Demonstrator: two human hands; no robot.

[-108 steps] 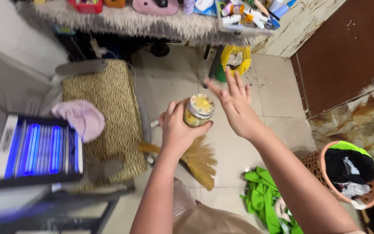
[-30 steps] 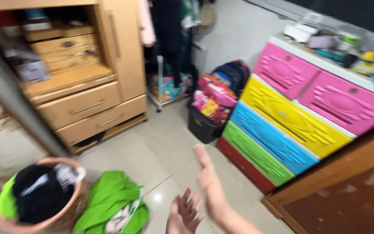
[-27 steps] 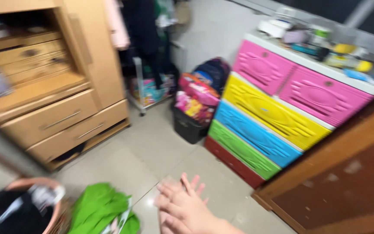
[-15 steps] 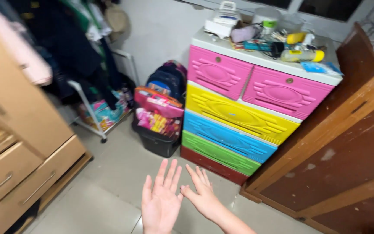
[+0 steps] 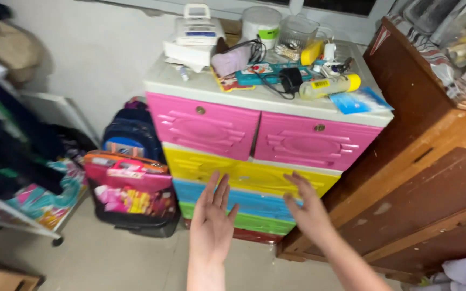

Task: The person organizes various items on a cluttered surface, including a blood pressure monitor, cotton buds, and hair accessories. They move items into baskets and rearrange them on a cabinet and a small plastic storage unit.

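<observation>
both hands empty, left hand (image 5: 211, 226) and right hand (image 5: 308, 210) reach, fingers spread, toward the coloured drawer chest (image 5: 254, 156) at frame centre; a drawer pull looks next.

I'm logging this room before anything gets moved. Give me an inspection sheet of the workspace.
Surface: pale tiled floor, bare where visible.
Job's things: plastic drawer chest, pink, yellow, blue, green and red drawers, all shut.
Clutter: chest top crowded; yellow-capped bottle, white tub, clear container.
Grippers: left hand and right hand open, empty, raised before the lower drawers.
Cables: black cord and plug on the chest top.
Surroundings: wooden cabinet on the right; bags on the left.
</observation>
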